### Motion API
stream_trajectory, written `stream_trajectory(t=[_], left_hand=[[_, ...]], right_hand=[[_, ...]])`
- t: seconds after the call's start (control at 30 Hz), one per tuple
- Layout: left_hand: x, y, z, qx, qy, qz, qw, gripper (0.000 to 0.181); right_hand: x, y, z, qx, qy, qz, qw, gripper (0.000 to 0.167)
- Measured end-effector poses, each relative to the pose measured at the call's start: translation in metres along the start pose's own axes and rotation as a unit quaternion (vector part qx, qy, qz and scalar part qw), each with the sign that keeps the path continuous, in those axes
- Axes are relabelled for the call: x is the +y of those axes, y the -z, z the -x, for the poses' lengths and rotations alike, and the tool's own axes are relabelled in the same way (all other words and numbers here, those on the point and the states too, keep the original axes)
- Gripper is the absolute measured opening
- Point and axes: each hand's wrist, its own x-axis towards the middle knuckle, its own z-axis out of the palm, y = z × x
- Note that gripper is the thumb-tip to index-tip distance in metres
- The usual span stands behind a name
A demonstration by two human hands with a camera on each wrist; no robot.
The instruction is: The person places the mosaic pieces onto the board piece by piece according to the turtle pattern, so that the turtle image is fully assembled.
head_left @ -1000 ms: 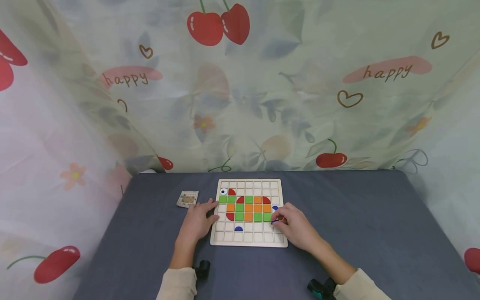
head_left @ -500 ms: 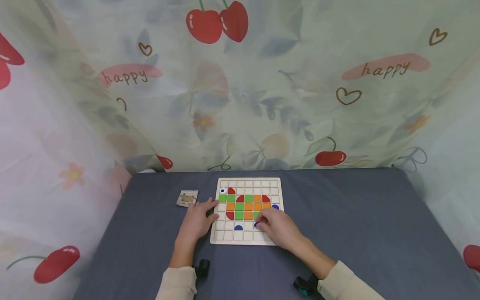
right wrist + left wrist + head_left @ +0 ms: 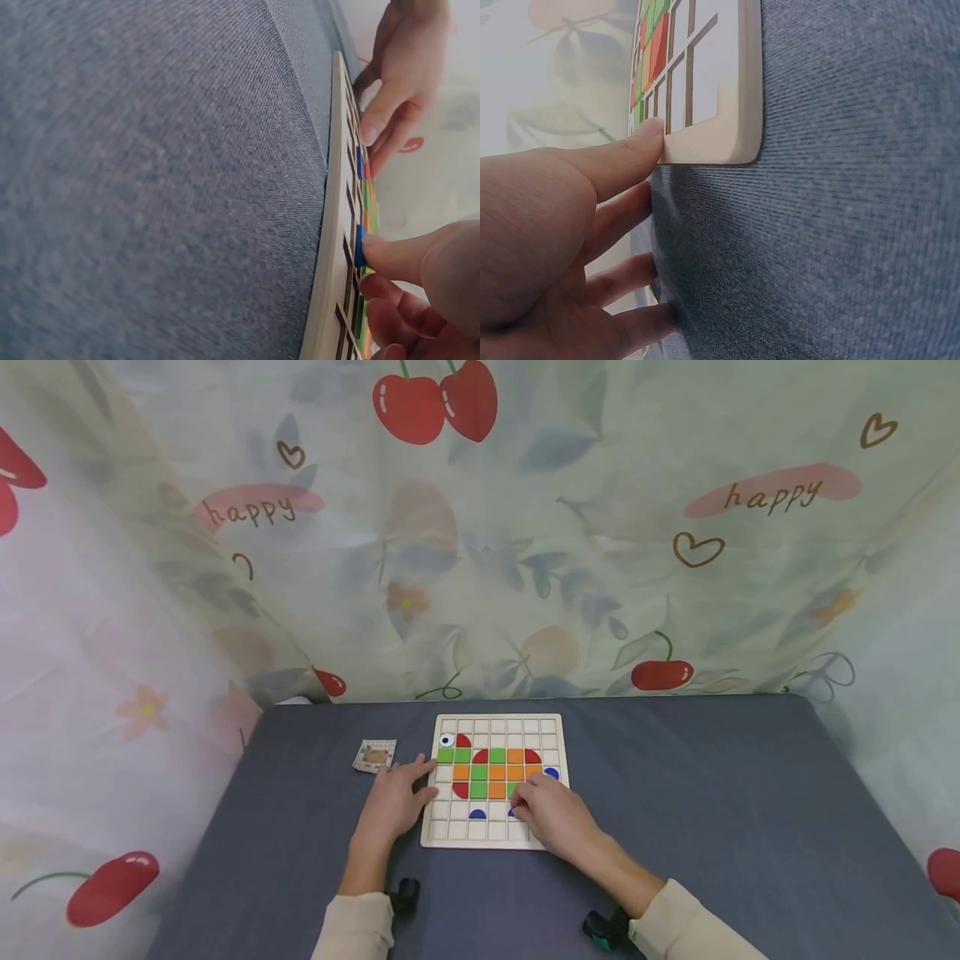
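Note:
A wooden grid board [image 3: 480,846] lies on the table, with green, orange and red tiles and a white eye tile [image 3: 447,740] in its cells. My right hand [image 3: 558,814] pinches a blue half-round tile [image 3: 360,246] between thumb and finger at a cell in the lower right part of the grid; the hand covers much of it in the head view. Another blue half-round tile [image 3: 477,814] sits further left, and a third blue tile [image 3: 552,772] lies near the right rim. With fingers extended, my left hand [image 3: 393,802] touches the board's left edge.
A small printed card [image 3: 374,756] lies left of the board, just beyond my left fingertips. The table has a dark grey cloth [image 3: 697,793]. A patterned curtain [image 3: 510,568] hangs behind it.
My right hand has moved left from the board's right side with the blue half-round tile, down to the cell below the green tiles. The left hand has stayed in place.

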Motion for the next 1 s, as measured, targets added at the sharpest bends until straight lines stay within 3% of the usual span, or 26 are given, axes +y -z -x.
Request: stream_trajectory(t=[0.27, 0.43, 0.73, 0.9, 1.0], left_hand=[[-0.003, 0.002, -0.001, -0.005, -0.003, -0.002, 1.0000, 0.055], [-0.003, 0.004, -0.003, -0.016, -0.014, -0.017, 0.9996, 0.055], [0.010, 0.007, -0.017, -0.029, 0.013, -0.053, 0.9981, 0.052], [0.021, 0.012, -0.014, -0.015, 0.015, -0.070, 0.9973, 0.052], [0.026, 0.016, -0.014, 0.015, -0.004, -0.061, 0.9980, 0.055]], right_hand=[[-0.002, 0.007, 0.002, -0.015, 0.018, 0.023, 0.9995, 0.008], [0.003, 0.015, 0.004, -0.013, 0.004, 0.025, 0.9996, 0.013], [0.029, 0.036, 0.000, 0.005, -0.026, 0.076, 0.9968, 0.020], [0.040, 0.043, 0.001, 0.035, -0.009, 0.100, 0.9943, 0.024], [0.046, 0.048, -0.001, 0.054, -0.011, 0.117, 0.9916, 0.031]])
